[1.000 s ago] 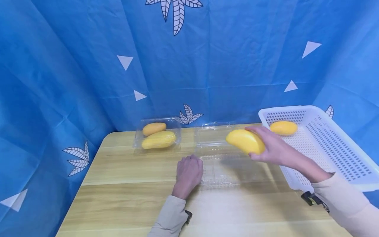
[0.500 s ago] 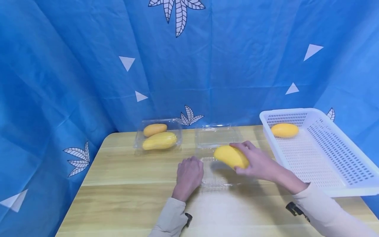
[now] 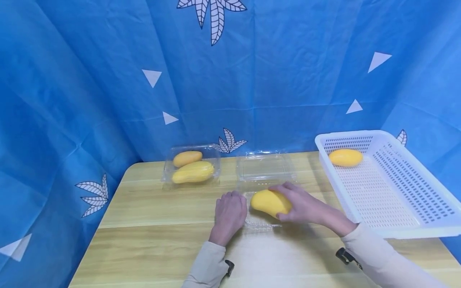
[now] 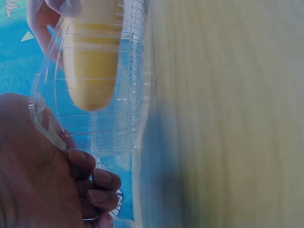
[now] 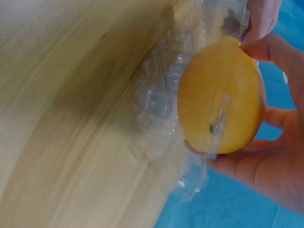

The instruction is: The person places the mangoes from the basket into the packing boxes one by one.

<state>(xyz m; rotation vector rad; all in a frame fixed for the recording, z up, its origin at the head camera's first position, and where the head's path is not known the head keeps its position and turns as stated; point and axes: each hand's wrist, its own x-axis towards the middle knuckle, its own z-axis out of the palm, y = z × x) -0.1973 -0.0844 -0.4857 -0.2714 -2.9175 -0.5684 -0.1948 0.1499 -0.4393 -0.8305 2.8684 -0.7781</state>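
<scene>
My right hand grips a yellow mango from its right side, fingers and thumb round it. The mango is at the clear plastic clamshell box, within its walls in the left wrist view; whether it touches the bottom cannot be seen. My left hand, fingers curled, pinches the left rim of the box, as the left wrist view shows at the box edge. The box's lid lies folded open toward the curtain. Part of the box is hidden behind the mango and right hand.
A second clear box at the back left holds an orange-yellow mango and a longer yellow fruit. On the right, a white perforated basket contains another mango. A blue curtain surrounds the wooden table.
My right hand has carried the mango left and down from beside the basket to the open box. My left hand has stayed at the box's left rim.
</scene>
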